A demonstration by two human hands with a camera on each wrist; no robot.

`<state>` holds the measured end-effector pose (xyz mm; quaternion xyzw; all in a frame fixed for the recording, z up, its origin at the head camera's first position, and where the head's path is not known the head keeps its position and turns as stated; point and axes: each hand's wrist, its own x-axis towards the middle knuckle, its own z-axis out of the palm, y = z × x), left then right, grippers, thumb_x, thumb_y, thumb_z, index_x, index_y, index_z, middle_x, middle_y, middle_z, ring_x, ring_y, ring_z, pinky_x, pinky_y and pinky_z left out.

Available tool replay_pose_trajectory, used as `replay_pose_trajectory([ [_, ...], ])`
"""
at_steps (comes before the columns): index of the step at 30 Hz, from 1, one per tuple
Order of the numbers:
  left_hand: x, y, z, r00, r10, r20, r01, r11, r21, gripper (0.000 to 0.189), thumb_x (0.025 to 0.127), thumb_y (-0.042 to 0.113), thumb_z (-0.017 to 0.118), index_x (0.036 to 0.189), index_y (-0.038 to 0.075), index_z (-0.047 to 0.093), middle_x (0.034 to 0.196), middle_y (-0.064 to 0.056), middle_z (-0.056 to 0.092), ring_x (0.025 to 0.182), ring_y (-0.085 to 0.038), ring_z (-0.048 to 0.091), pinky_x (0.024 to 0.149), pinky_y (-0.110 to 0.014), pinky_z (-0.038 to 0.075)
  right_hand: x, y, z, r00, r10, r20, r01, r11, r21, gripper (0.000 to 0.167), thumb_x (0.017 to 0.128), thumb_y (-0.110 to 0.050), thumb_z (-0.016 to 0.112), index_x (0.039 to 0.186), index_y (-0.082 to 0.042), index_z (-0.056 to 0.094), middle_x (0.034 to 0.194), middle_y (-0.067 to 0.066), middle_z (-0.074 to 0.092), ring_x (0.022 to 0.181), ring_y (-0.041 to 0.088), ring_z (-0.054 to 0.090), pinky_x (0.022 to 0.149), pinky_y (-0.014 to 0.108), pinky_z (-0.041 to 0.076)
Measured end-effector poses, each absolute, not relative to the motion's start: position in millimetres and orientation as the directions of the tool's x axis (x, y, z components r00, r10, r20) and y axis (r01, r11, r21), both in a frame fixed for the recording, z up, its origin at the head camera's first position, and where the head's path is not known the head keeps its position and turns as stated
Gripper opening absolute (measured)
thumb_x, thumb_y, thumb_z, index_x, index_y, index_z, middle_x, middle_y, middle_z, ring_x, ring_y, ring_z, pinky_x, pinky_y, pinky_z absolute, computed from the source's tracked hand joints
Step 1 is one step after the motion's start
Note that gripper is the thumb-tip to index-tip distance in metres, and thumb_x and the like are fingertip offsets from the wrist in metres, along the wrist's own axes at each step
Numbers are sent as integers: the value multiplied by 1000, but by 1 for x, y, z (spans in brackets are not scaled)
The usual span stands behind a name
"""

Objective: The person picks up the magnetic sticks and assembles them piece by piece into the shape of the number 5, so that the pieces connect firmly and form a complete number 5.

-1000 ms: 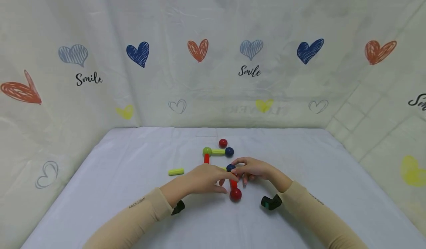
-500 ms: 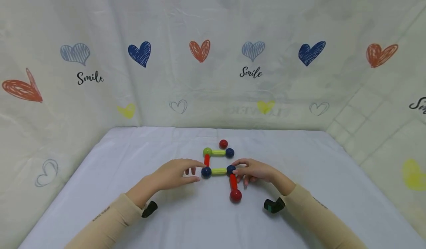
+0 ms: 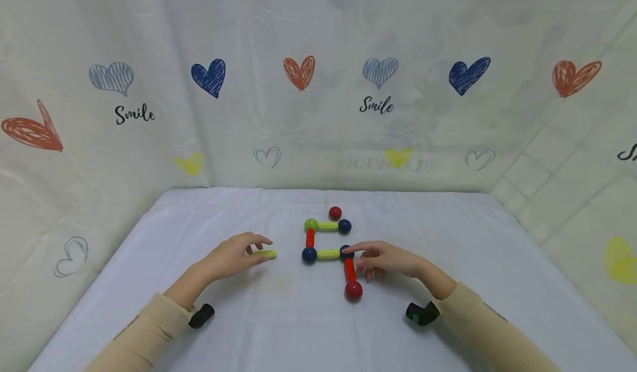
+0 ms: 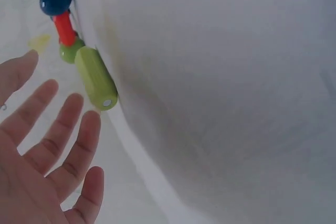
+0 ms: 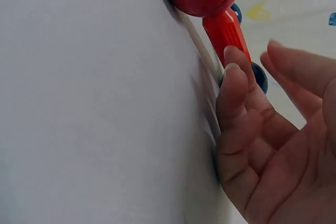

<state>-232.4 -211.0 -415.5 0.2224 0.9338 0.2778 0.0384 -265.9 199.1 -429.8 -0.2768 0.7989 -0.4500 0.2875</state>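
Observation:
My left hand [image 3: 231, 257] reaches over a loose yellow-green stick [image 3: 270, 254]. In the left wrist view its fingers are spread, and the yellow-green stick [image 4: 94, 80] lies just beyond the fingertips. The right hand [image 3: 390, 258] has its index finger at a dark blue ball [image 3: 345, 249], its other fingers loosely bent. That ball joins a chain: a yellow-green stick [image 3: 327, 254] runs left to another blue ball [image 3: 309, 255], and a red stick [image 3: 350, 270] leads to a red ball [image 3: 353, 291]. Seen from the right wrist, the red stick [image 5: 223, 29] sits behind the fingertips.
Farther back, a red stick [image 3: 310, 238] links to a green ball [image 3: 311, 225], then a yellow-green stick [image 3: 327, 226] and a blue ball [image 3: 344, 226]. A separate red ball [image 3: 335, 213] lies behind. White cloth [image 3: 278, 328] covers the table; a heart-printed curtain [image 3: 328, 156] hangs beyond.
My left hand has moved left, away from the ball-and-stick chain, to the loose yellow-green stick. The right hand stays by the blue ball, its index finger now straighter and the thumb drawn back.

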Motion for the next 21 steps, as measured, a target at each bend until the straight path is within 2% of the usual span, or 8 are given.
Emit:
replay_pose_trajectory([
  [5, -237, -213, -420, -924, 381, 35, 343, 784, 517, 36, 95, 30, 75, 129, 18, 70, 115, -1, 65, 103, -22, 60, 80, -45, 50, -263, 198, -426, -587, -780, -217, -251, 429, -868, 46, 101, -17, 65, 146, -8, 56, 89, 7, 65, 77, 19, 60, 70, 26, 48],
  [10, -241, -213, -419, -938, 345, -34, 282, 818, 502, 33, 91, 28, 79, 122, 17, 73, 110, 0, 64, 93, -18, 59, 78, -47, 45, -260, 194, -425, -506, -839, -202, -302, 392, -869, 52, 96, -11, 73, 144, -3, 56, 89, 2, 64, 80, 14, 57, 71, 22, 47],
  [15, -247, -213, -417, -934, 346, -83, 265, 831, 488, 26, 87, 22, 83, 112, 15, 76, 100, 0, 65, 82, -16, 57, 73, -44, 44, -258, 193, -424, -472, -862, -185, -352, 377, -857, 48, 93, -7, 75, 138, -2, 61, 89, -1, 63, 81, 11, 58, 73, 21, 49],
  [21, -256, -211, -417, -933, 341, -116, 252, 849, 464, 19, 85, 15, 83, 103, 17, 76, 96, 2, 66, 87, -18, 59, 79, -50, 45, -256, 191, -422, -456, -871, -184, -392, 382, -837, 46, 91, -8, 78, 134, -2, 63, 88, -4, 61, 80, 8, 56, 71, 19, 46],
])
